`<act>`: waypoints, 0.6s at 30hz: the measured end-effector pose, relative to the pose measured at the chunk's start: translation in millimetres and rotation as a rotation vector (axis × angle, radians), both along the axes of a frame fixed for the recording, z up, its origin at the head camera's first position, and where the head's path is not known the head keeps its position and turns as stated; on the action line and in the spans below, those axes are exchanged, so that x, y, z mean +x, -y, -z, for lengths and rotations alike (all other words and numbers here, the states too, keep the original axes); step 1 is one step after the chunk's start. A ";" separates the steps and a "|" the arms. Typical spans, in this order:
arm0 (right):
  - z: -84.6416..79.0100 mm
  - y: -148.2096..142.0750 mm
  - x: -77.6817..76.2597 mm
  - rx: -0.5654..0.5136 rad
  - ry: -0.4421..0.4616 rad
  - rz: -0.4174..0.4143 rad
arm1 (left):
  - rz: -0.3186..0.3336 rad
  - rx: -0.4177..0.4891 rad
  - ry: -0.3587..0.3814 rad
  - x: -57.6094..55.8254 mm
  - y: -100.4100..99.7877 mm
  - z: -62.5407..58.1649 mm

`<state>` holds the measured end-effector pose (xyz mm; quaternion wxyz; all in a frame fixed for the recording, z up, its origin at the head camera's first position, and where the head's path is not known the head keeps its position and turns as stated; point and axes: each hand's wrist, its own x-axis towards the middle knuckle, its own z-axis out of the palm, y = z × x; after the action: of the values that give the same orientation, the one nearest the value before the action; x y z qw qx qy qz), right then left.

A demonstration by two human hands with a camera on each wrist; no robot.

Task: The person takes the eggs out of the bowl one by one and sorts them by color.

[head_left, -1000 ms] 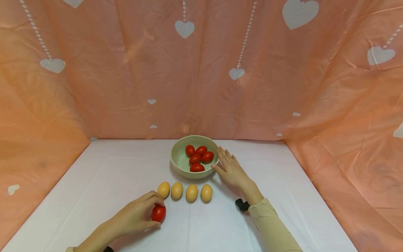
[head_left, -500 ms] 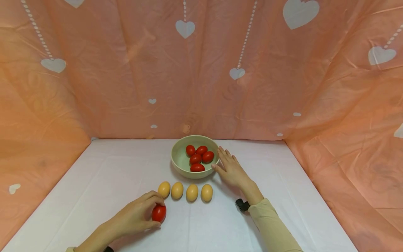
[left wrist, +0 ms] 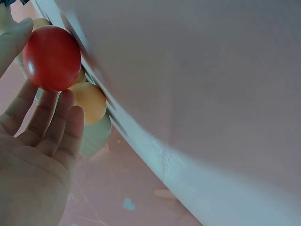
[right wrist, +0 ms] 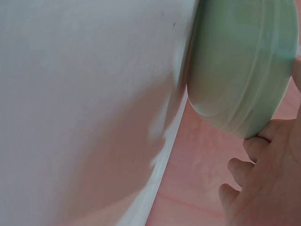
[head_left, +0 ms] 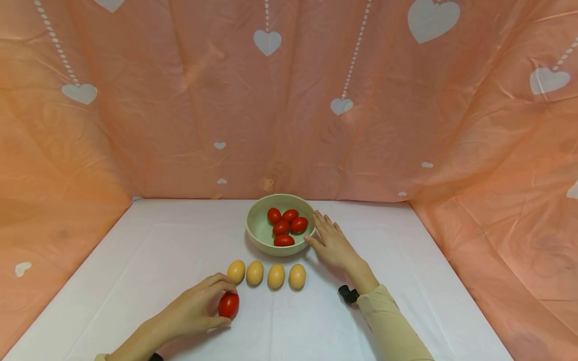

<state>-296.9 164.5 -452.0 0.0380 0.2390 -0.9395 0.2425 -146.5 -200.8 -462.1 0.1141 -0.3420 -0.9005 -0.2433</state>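
Observation:
My left hand (head_left: 196, 308) has its thumb and fingertips around a glossy red egg (head_left: 229, 305) low over the white table. In the left wrist view the thumb meets this red egg (left wrist: 52, 57) on one side, the fingertips on the other. My right hand (head_left: 334, 246) rests with extended fingers against the right side of a pale green bowl (head_left: 259, 239), thumb near the rim. Several red eggs (head_left: 281, 228) lie in the bowl. In the right wrist view, fingertips touch the outer wall of the bowl (right wrist: 240, 66).
Several yellow eggs (head_left: 255, 273) stand in a row in front of the bowl; the leftmost yellow egg (head_left: 236, 271) is right beside my left fingers. A white cloth covers the table (head_left: 180, 235). An orange curtain (head_left: 298, 125) with pale hearts closes off the back and sides.
Both hands, the held red egg and the bowl keep their places. The head view has shifted very slightly.

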 end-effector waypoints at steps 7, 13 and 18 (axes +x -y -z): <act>0.9 -0.2 0.1 0.002 0.002 0.000 | 0.003 -0.003 0.018 1.2 -0.1 -1.8; 0.1 -0.2 0.8 0.003 -0.003 -0.002 | -0.007 0.029 -0.002 -2.0 0.5 -14.2; -0.7 0.1 1.1 0.001 -0.006 -0.001 | 0.004 0.102 -0.063 -13.1 -1.2 -29.5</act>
<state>-295.9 164.4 -451.3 0.0405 0.2400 -0.9394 0.2416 -159.6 -199.7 -432.6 0.1593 -0.3449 -0.8821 -0.2784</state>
